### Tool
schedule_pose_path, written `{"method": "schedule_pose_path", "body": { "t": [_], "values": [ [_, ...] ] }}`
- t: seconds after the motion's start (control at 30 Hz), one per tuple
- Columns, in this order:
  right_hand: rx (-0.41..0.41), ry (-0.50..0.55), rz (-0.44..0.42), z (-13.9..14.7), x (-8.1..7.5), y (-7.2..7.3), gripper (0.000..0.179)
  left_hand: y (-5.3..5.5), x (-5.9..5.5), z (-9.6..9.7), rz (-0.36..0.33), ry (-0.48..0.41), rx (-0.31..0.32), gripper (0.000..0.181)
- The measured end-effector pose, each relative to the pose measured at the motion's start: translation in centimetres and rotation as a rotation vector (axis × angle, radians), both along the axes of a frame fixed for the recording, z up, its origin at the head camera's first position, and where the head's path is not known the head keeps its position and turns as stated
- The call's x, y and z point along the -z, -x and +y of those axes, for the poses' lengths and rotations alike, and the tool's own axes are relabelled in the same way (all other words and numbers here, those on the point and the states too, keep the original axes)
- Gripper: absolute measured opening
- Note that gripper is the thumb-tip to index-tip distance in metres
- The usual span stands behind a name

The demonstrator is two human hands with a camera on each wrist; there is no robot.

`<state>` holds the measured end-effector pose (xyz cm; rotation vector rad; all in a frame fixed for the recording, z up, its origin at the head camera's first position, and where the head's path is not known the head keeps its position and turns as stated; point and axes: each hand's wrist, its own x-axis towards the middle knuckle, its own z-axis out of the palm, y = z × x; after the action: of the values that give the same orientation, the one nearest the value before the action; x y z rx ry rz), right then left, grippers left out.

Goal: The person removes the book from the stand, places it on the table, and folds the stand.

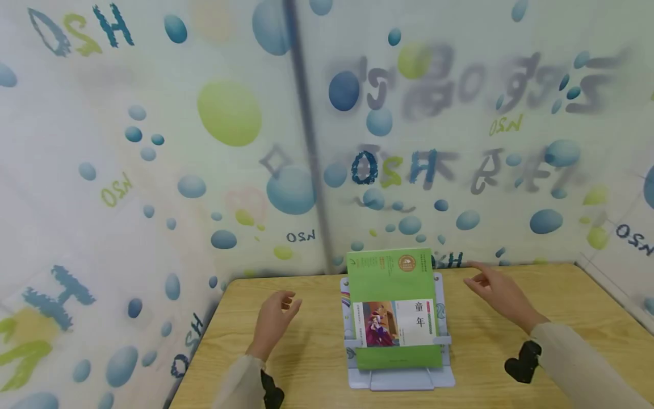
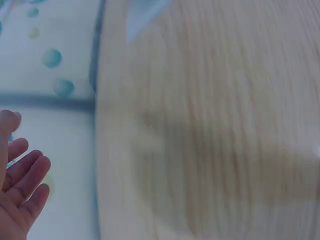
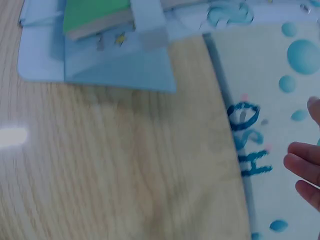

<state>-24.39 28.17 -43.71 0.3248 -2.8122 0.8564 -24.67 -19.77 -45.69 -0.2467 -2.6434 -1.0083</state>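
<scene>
A green book (image 1: pixel 390 278) with a white band and a picture on its cover stands upright on a pale book stand (image 1: pixel 403 379), and side clips of the stand lie over its lower edges. To the left of the stand, my left hand (image 1: pixel 276 318) hovers over the table with relaxed fingers and holds nothing. My right hand (image 1: pixel 503 292) is raised to the right of the stand, apart from the book, its fingers loosely extended. In the right wrist view the stand's side (image 3: pixel 120 65) and a corner of the book (image 3: pixel 95 15) show, with the right fingertips (image 3: pixel 302 165) at the edge.
The stand sits on a wood-grain table (image 1: pixel 306 363). Behind and to the left hangs a pale curtain (image 1: pixel 153 227) printed with blue and green dots and letters, right at the table's back edge.
</scene>
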Motion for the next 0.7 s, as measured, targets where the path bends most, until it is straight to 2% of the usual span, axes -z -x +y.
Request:
{"method": "schedule_pose_path", "body": {
  "t": [0.07,0.2,0.37,0.57,0.7],
  "values": [
    [0.002,0.017,0.013,-0.6,-0.7,-0.1,0.058,0.0,-0.7,1.1,0.012,-0.077,0.036,0.022],
    [-0.015,0.062,0.054,-1.8,-1.8,-0.4,0.044,-0.3,-1.9,3.1,0.046,-0.201,0.115,0.014],
    [-0.039,0.106,0.061,-2.8,-2.8,-0.9,0.038,-0.6,-3.0,5.1,0.043,-0.306,0.151,0.013],
    [-0.047,0.137,0.075,-3.4,-3.4,-1.6,0.032,-1.3,-4.0,7.1,-0.003,-0.371,0.187,0.014],
    [-0.052,0.147,0.088,-3.9,-3.6,-2.0,0.028,-2.7,-5.7,8.5,-0.034,-0.391,0.203,0.015]
  ]
}}
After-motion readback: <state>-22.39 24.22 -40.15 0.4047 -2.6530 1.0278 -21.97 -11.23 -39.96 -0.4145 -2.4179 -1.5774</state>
